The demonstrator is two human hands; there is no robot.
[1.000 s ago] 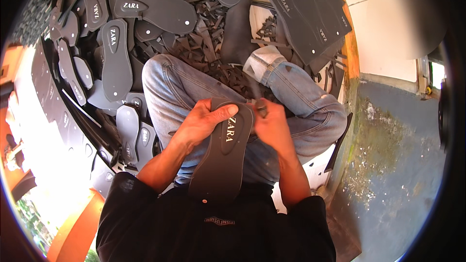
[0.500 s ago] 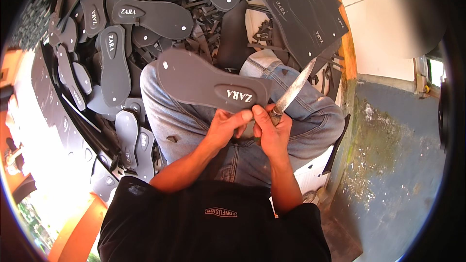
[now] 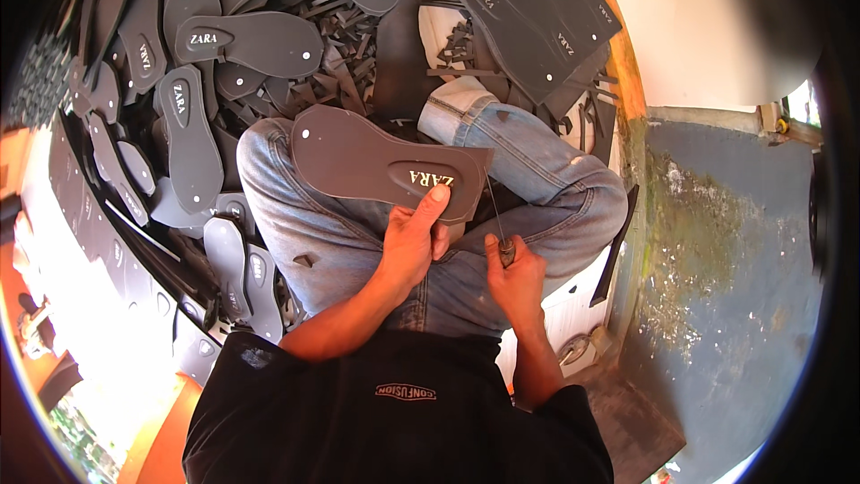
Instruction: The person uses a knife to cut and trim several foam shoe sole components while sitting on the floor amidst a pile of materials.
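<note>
My left hand grips a dark grey sandal sole by its heel end, thumb on top next to the white lettering. The sole lies across my lap with its round toe end to the left. My right hand is closed round the handle of a knife. The blade stands nearly edge-on, so it looks like a thin line, and its upper part is at the right end of the sole. Whether the blade touches the sole I cannot tell.
Several cut soles lie heaped at the left and far side. Dark offcut strips fill the gaps between them. An uncut sheet with sole outlines lies at the far right, beside a wooden edge. The worn blue-grey floor is to the right.
My right hand has moved down and slightly right, away from my left, turning the blade from broadside to edge-on by the heel end. My left thumb now presses on the sole's top.
</note>
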